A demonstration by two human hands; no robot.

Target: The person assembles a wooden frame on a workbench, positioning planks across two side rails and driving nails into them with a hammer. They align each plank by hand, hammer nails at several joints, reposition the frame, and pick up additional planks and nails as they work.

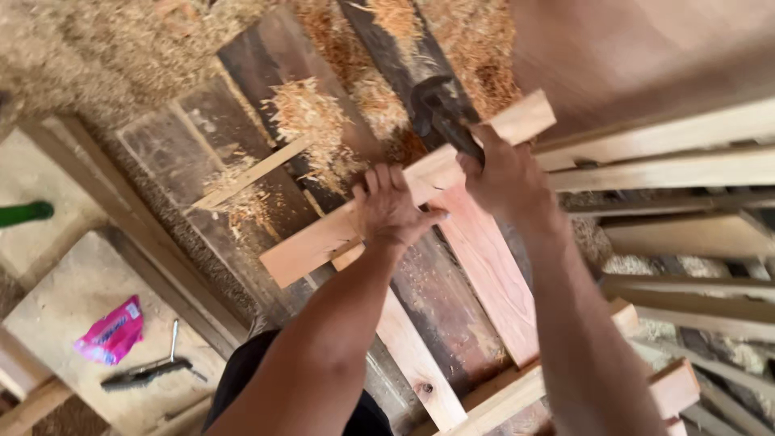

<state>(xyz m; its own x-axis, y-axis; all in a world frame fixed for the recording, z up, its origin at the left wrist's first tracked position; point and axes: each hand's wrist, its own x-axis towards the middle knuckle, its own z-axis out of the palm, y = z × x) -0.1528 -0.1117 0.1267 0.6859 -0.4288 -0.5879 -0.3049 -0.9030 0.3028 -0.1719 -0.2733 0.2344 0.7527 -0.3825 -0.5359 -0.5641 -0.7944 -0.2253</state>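
Pale wood slat point(323, 238) gripped by left hand point(390, 208); right hand point(502, 173) clutches dark metal hammer point(440, 113); shavings point(311, 113) nearby.

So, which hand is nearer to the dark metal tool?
Right. The right hand grips the dark metal tool by its handle; the left hand holds the wooden plank lower down, apart from the tool.

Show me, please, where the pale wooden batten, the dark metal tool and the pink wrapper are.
pale wooden batten point(311, 246): head view, on its bare face left of the left hand.
dark metal tool point(432, 105): head view, on its dark head above the right hand.
pink wrapper point(111, 329): head view, on its middle.
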